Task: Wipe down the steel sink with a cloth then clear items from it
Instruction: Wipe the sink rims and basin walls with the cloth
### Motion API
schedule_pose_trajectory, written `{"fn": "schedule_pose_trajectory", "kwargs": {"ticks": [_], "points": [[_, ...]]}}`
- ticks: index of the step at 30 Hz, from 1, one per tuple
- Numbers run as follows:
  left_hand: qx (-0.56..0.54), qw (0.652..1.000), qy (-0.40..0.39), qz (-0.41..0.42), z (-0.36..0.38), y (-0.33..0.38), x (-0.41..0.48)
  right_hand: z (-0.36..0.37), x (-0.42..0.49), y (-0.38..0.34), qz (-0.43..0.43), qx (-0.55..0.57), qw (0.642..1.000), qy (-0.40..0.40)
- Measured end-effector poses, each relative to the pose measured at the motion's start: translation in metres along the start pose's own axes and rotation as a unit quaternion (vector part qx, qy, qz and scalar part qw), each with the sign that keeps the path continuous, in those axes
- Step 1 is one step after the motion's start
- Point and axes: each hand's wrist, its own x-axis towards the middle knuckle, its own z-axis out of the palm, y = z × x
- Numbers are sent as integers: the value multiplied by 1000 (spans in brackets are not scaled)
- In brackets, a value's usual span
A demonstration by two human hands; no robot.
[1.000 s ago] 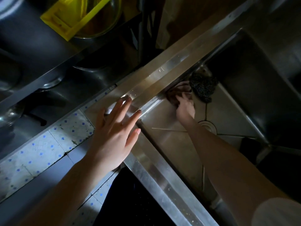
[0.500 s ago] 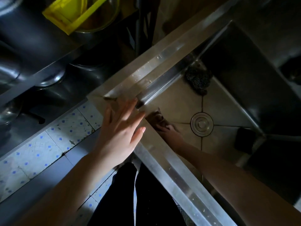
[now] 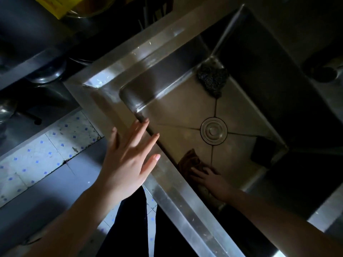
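Cloth (image 3: 190, 160) lies on the sink (image 3: 178, 197) floor under the flat-fingered right hand (image 3: 211, 180); left hand (image 3: 128, 162) spreads open over the rim.

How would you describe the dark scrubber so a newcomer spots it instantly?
In the steel sink, find the round drain in the floor. Follow the crease up-frame from it to the far corner, where the scrubber lies. It is a speckled, lumpy clump, unlike the smooth black block right of the drain.
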Motion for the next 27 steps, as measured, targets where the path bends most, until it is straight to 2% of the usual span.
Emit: {"fn": "schedule_pose_trajectory", "kwargs": {"ticks": [8, 10, 13, 19, 24, 27], "points": [[34, 999, 16, -1, 5, 20, -17, -64, 81, -14, 15, 18, 989, 147], [35, 999, 17, -2, 5, 26, -19, -82, 97, -20, 17, 15, 986, 163], [32, 999, -3, -3, 6, 35, -23, -95, 106, -24, 23, -7, 987, 160], [26, 999, -22, -10, 7, 44, -31, -65, 78, -22, -33, -36, 989, 142], [16, 1000, -27, -3, 6, 51, -34, -30, 30, -14, -32, -24, 995, 92], [7, 1000, -30, 3, 7, 57, -35, -8, 3, -10, -25, -43, 998, 35]]}}
